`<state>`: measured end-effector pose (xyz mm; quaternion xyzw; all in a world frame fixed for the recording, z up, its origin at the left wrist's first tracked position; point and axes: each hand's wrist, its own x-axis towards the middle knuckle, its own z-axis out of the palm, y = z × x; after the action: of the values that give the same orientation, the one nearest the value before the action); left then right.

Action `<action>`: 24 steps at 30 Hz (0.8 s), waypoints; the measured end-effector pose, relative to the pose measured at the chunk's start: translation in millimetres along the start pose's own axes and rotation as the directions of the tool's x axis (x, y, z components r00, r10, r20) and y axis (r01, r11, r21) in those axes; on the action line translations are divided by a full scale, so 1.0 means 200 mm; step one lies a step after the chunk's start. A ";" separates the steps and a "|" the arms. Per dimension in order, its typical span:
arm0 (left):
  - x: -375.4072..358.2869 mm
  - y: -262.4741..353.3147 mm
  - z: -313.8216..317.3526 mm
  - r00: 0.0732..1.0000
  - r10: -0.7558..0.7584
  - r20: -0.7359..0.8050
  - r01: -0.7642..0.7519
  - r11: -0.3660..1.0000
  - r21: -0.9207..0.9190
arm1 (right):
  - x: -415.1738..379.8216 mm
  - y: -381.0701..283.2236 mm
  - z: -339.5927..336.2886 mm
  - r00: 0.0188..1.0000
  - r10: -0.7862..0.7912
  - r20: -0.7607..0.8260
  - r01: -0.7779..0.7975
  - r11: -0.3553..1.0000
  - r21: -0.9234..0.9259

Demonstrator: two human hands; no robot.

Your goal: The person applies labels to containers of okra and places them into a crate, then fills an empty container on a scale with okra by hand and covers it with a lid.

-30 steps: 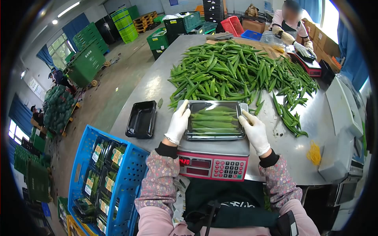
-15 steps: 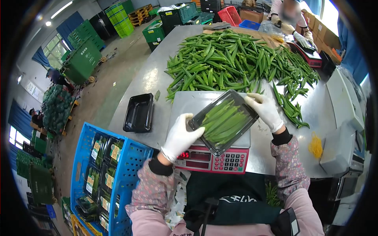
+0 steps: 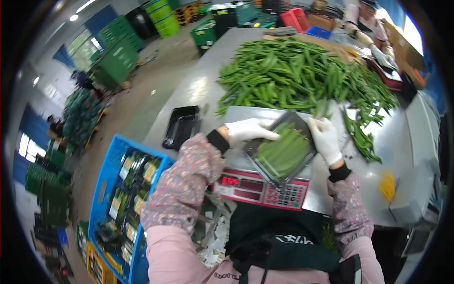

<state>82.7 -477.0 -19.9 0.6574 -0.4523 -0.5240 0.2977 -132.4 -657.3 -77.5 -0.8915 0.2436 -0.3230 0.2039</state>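
Observation:
A black plastic tray of green okra with a clear, shiny cover sits tilted between my hands, over the scale. My right hand, in a white glove, is closed on its right upper edge. My left hand, gloved too, reaches across the upper left edge, its fingers on the tray and partly hidden. Under the tray is a red and silver scale with lit red digits, blurred. The scale's steel plate shows behind my left hand.
A large pile of loose okra covers the table's far part. An empty black tray lies at left. A blue crate holds packed trays beside the table. Yellow bands lie at right. Another person works at the far right.
My left hand has moved from the tray's left side to its upper left edge, with the forearm raised. The tray has turned more upright in view. The whole view has shifted slightly.

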 end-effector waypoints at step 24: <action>-0.30 -0.11 0.70 0.914 0.175 -0.365 -0.405 0.388 -0.828 | -0.42 -0.14 -0.09 0.820 0.106 0.562 -0.533 -0.215 0.818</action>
<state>-47.2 -401.9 -52.8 0.3648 -0.1812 -0.5458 0.7322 -191.7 -590.2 -90.3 -0.3769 0.1155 -0.1926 0.8986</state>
